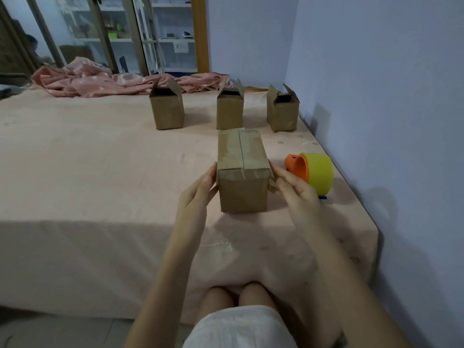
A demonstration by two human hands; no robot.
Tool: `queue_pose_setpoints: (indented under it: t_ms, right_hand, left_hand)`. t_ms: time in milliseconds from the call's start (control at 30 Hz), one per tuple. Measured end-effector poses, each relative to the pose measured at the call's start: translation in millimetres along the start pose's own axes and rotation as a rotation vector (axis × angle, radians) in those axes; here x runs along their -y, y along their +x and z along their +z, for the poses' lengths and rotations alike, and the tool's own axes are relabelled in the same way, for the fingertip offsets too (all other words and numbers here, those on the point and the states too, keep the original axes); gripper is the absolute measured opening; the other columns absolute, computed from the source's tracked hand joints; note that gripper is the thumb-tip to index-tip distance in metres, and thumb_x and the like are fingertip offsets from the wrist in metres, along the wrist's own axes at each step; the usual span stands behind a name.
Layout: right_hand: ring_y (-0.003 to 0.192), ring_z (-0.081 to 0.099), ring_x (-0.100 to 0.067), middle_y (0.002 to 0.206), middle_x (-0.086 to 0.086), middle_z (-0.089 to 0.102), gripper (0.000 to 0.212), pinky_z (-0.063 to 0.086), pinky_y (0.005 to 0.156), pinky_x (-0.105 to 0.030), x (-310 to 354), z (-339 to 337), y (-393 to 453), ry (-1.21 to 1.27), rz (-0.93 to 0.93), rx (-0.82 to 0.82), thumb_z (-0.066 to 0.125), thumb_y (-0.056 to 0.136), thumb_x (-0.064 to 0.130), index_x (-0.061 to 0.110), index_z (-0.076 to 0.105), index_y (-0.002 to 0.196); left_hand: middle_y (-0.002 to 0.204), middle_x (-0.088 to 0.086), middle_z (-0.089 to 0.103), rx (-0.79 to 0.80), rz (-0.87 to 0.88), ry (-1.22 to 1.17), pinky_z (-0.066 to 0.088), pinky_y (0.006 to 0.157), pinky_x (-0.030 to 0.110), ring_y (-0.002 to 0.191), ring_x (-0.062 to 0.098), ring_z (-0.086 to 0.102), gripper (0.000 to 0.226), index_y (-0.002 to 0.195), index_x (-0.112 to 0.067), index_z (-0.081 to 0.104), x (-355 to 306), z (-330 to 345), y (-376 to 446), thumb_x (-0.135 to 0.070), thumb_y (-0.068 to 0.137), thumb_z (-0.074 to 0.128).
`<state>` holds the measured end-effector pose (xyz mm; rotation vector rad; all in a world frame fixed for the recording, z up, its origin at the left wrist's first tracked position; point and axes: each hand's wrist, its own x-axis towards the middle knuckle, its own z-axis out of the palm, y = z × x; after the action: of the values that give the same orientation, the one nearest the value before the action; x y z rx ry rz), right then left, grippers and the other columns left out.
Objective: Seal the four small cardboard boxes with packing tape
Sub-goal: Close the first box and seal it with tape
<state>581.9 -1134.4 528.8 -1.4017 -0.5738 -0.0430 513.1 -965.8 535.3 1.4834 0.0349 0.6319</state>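
- One of four done, as I judge it: the closed brown cardboard box [242,172] in front of me has clear tape along its top seam and down the near face, and it stands on the pink-sheeted bed [100,172] towards the right edge.
- My left hand [198,194] lies flat against its left side, fingers straight; my right hand [296,187] touches its right side with relaxed fingers, where a loose tape end sticks out. Neither grips it.
- Three left: the open brown cardboard boxes [166,108] stand in a row towards the far edge, flaps up.
- One yellow tape roll on an orange dispenser [311,172] lies near the right edge, just beside my right hand.
- One crumpled pink blanket [100,80] lies along the far edge.
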Motion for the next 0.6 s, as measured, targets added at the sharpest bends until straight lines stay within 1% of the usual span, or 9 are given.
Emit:
queue_pose_setpoints:
  t_ms: [33,100,200,267,333,433,500,533,600]
  right_hand:
    - [0.113,0.058,-0.004,0.114,0.02,0.064,0.037,0.046,0.095,-0.02,1,0,0,-0.034,-0.015,-0.018,0.048,0.095,0.004,0.032,0.059,0.116]
    - [0.112,0.058,-0.003,0.11,0.024,0.065,0.039,0.047,0.094,-0.019,2,1,-1,-0.076,-0.055,-0.028,0.054,0.091,0.001,0.031,0.059,0.115]
    - [0.107,0.058,0.005,0.105,0.029,0.064,0.041,0.045,0.089,-0.011,1,7,-2,-0.12,-0.1,-0.064,0.058,0.088,-0.002,0.031,0.058,0.113]
    - [0.104,0.059,0.008,0.106,0.022,0.064,0.041,0.045,0.085,-0.008,0,13,-2,-0.119,-0.119,-0.123,0.058,0.088,-0.003,0.024,0.056,0.118]
    - [0.099,0.06,0.01,0.105,0.016,0.063,0.038,0.046,0.082,-0.007,-2,17,-2,-0.112,-0.122,-0.19,0.059,0.087,-0.003,0.013,0.056,0.121]
    - [0.094,0.061,0.012,0.102,0.015,0.063,0.033,0.047,0.08,-0.007,-4,19,0,-0.136,-0.124,-0.26,0.06,0.087,-0.001,0.002,0.059,0.12]
    - [0.092,0.061,0.012,0.098,0.018,0.064,0.033,0.047,0.078,-0.007,-2,17,2,-0.135,-0.115,-0.257,0.061,0.086,-0.001,0.002,0.061,0.118]
    - [0.092,0.062,0.01,0.096,0.022,0.066,0.032,0.047,0.077,-0.006,-2,15,3,-0.125,-0.105,-0.25,0.063,0.085,0.0,0.006,0.063,0.116]
    - [0.093,0.065,0.004,0.089,0.025,0.069,0.028,0.049,0.078,-0.01,-1,9,4,-0.091,-0.075,-0.236,0.065,0.085,0.004,0.02,0.067,0.107]
  left_hand:
    - [0.129,-0.004,0.059,0.007,-0.023,-0.035,0.047,0.096,0.022,0.121,0.007,0.053,0.034,0.132,-0.007,0.052,1,-1,-6,-0.015,0.102,0.037]
    - [0.12,-0.008,0.064,-0.052,0.025,-0.014,0.049,0.094,0.024,0.116,0.007,0.058,0.031,0.126,-0.008,0.057,1,-5,-16,-0.008,0.098,0.044]
    - [0.119,-0.006,0.064,-0.131,0.033,0.083,0.048,0.096,0.025,0.113,0.004,0.058,0.032,0.125,-0.011,0.058,1,3,-5,-0.008,0.094,0.054]
    - [0.119,-0.007,0.063,-0.151,0.069,0.125,0.049,0.094,0.021,0.111,0.0,0.058,0.032,0.125,-0.009,0.058,4,6,-6,-0.01,0.093,0.055]
    - [0.115,-0.012,0.063,-0.171,0.106,0.159,0.048,0.087,0.011,0.109,-0.006,0.057,0.032,0.125,-0.008,0.059,4,9,-7,-0.011,0.093,0.055]
    - [0.111,-0.017,0.062,-0.208,0.107,0.177,0.045,0.083,0.006,0.107,-0.009,0.056,0.031,0.124,-0.008,0.059,3,17,-4,-0.011,0.093,0.056]
    - [0.108,-0.018,0.063,-0.215,0.11,0.159,0.045,0.083,0.006,0.105,-0.009,0.058,0.03,0.122,-0.007,0.061,4,18,-4,-0.011,0.092,0.057]
    - [0.107,-0.018,0.064,-0.216,0.117,0.148,0.046,0.082,0.007,0.104,-0.008,0.059,0.03,0.121,-0.007,0.062,5,17,-4,-0.01,0.092,0.058]
    - [0.107,-0.016,0.066,-0.212,0.111,0.111,0.048,0.081,0.01,0.104,-0.003,0.061,0.029,0.119,-0.007,0.064,6,14,-4,-0.01,0.09,0.06]
